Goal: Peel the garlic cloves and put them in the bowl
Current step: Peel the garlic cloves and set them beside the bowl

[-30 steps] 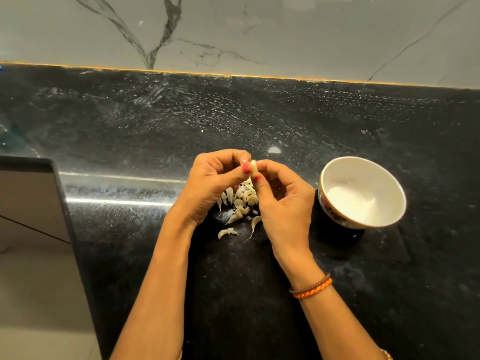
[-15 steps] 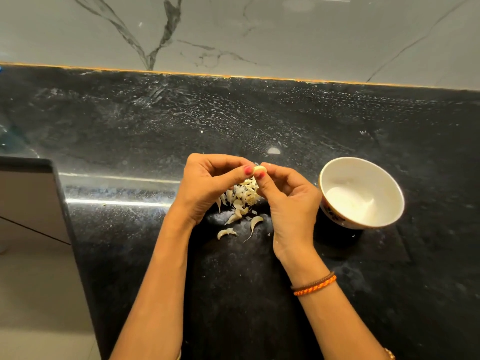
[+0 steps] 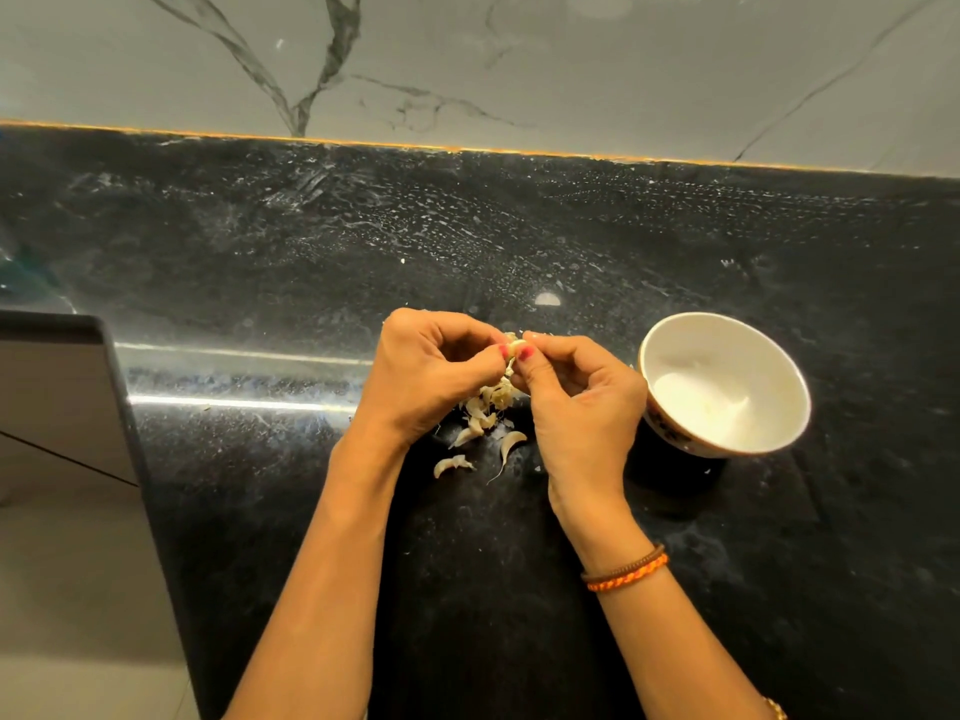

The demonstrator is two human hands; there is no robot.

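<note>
A small pale garlic clove (image 3: 514, 346) is pinched between the thumbs and fingertips of both hands, a little above the counter. My left hand (image 3: 428, 374) holds it from the left, my right hand (image 3: 579, 394) from the right. Below the hands lies a heap of garlic cloves and skins (image 3: 488, 407), partly hidden by my fingers, with two loose pieces (image 3: 452, 465) nearer to me. A white bowl (image 3: 779, 376) stands to the right of my right hand; its inside looks white and I cannot tell if cloves lie in it.
The black stone counter (image 3: 519, 241) runs back to a grey marble wall (image 3: 467, 59). The counter's left edge (image 3: 135, 433) drops to the floor at the lower left. A small white scrap (image 3: 547, 299) lies behind the hands.
Both hands have turned slightly while working the clove; the right hand has moved a little right and its fingers have opened out more. The bowl and heap have stayed put.
</note>
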